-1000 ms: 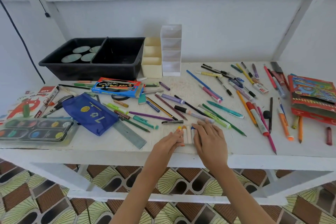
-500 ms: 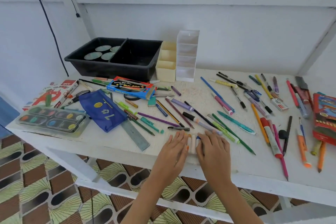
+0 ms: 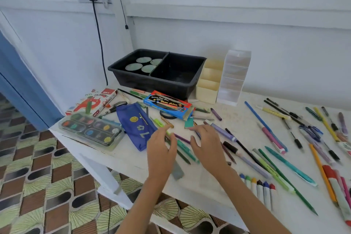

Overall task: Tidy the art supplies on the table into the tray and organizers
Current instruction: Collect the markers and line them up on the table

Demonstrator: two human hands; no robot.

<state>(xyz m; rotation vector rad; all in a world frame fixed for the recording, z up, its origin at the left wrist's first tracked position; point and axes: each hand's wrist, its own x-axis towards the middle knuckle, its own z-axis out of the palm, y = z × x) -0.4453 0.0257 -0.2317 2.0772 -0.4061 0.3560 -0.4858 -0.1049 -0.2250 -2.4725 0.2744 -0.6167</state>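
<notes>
My left hand (image 3: 161,150) and my right hand (image 3: 208,145) hover side by side, fingers spread and holding nothing, over loose pens and pencils (image 3: 182,148) beside a blue pencil case (image 3: 135,125). A row of several white crayons with coloured tips (image 3: 258,189) lies lined up near the table's front edge, to the right of my right wrist. The black two-part tray (image 3: 197,74) stands at the back, with a cream organizer (image 3: 208,89) and a clear organizer (image 3: 232,80) to its right.
A watercolour palette (image 3: 91,129) and an oil pastels box (image 3: 95,101) sit at the left corner, scissors (image 3: 114,107) behind the pencil case. A blue marker box (image 3: 168,104) lies before the tray. Many pens and markers (image 3: 294,133) cover the right side. A metal ruler (image 3: 177,171) lies under my left wrist.
Both hands have let go of the crayon row and moved left and forward, over the pens beside the pencil case. The view has swung left and closer to the table.
</notes>
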